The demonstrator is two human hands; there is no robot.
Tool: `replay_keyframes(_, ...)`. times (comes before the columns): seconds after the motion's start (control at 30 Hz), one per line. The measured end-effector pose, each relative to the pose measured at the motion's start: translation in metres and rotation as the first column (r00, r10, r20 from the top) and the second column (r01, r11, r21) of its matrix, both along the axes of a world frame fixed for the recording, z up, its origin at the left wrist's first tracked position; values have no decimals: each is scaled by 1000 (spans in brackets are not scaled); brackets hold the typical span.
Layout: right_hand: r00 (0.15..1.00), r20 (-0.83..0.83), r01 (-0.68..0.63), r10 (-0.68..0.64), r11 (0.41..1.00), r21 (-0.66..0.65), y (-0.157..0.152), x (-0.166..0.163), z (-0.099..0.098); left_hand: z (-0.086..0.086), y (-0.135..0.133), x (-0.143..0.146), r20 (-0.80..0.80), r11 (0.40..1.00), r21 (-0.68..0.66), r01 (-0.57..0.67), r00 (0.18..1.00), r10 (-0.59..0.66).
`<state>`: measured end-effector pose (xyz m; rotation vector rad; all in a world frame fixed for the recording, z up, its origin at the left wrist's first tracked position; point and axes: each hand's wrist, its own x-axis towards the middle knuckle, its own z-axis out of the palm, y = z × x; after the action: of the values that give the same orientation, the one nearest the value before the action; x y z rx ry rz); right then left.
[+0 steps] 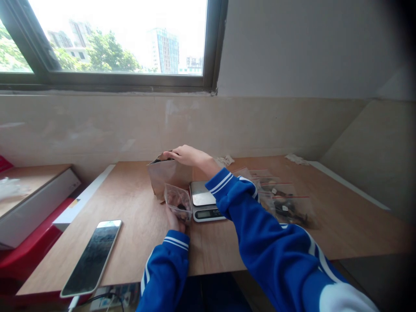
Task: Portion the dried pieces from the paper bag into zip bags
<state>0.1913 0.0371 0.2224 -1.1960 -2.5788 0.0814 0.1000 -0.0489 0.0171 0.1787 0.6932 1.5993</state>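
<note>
the small clear bag [178,196] sits low in front of the brown paper bag [162,178], just left of the scale, its mouth spread wide and some dark pieces lying in its bottom. my left hand [173,218] has it from below and the left side, fingers clamped on its lower part, though the bag hides most of them. the paper bag stands upright behind it, open at the top. my right hand [188,155] arches over its rim with the fingers bent down towards the opening; the tips are hard to make out, so i cannot tell whether they are together, apart or pinching something.

right beside the clear bag lies the scale [200,193], bare metal plate towards the wall, small display towards me, its figures too small to read. my right forearm crosses over its right side. beyond that, several zip bags [289,207] with red strips lie overlapping, dark pieces in the nearer ones. at the left edge of the wooden table [136,247] rests a phone [92,258], a white cable [74,302] at its near end. past the table come the pale wall [97,130] and the window [130,80], with trees and buildings outside.
</note>
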Motion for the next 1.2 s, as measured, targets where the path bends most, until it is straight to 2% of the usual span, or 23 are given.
replay_keyframes(0.13, 999, 47, 12, -13, 1000, 21, 1, -2, -1, 2, 0, 0, -21, 1000, -12, -5, 1000, 5)
replay_keyframes(0.23, 1000, 5, 12, -12, 999, 37, 3, -2, -5, 3, -2, -1, -39, 1000, -9, 12, 999, -13)
replay_keyframes(0.3, 997, -68, -22, 27, 996, 84, 0, -2, -6, 4, -3, -1, -38, 1000, -13, 0, 999, -1)
replay_keyframes(0.4, 961, -259, -47, 96, 981, 191, -14, -1, -3, 5, -3, -1, -18, 999, -38, -20, 1000, 20)
replay_keyframes(0.47, 913, -388, -61, 128, 982, 181, -30, 1, 2, 5, -3, -1, -12, 999, -41, -32, 999, 32)
replay_keyframes(0.5, 896, -424, -81, 130, 988, 131, -39, 2, 4, 5, -3, -1, -9, 999, -29, -34, 999, 34)
replay_keyframes(0.57, 908, -398, -171, 131, 983, -67, -55, 5, 5, 5, -3, 0, -6, 999, 11, -34, 999, 34)
replay_keyframes(0.6, 931, -337, -223, 144, 952, -208, -62, 6, 3, 5, -3, 0, -5, 999, 26, -34, 999, 34)
replay_keyframes(0.67, 965, -156, -259, 209, 832, -490, -70, 8, -9, 7, -3, 0, -10, 999, 42, -31, 999, 32)
replay_keyframes(0.7, 969, -58, -228, 240, 781, -582, -72, 8, -18, 7, -3, 1, -11, 999, 45, -31, 999, 32)
replay_keyframes(0.73, 966, 35, -178, 256, 757, -629, -73, 7, -28, 8, -3, 2, -8, 998, 47, -34, 999, 35)
replay_keyframes(0.8, 960, 177, -78, 216, 815, -575, -74, 4, -49, 9, -3, 3, 5, 997, 55, -48, 999, 48)
replay_keyframes(0.9, 964, 229, -29, 138, 906, -423, -74, 0, -75, 9, -3, 6, 15, 994, 62, -89, 996, 88)
replay_keyframes(1.07, 976, 158, -78, 150, 919, -387, -73, 1, -98, 8, -4, 8, 3, 995, 90, -32, 999, 32)
replay_keyframes(1.2, 993, 48, -81, 108, 921, -381, -72, 2, -112, 9, -5, 9, -28, 990, 140, -23, 999, 28)
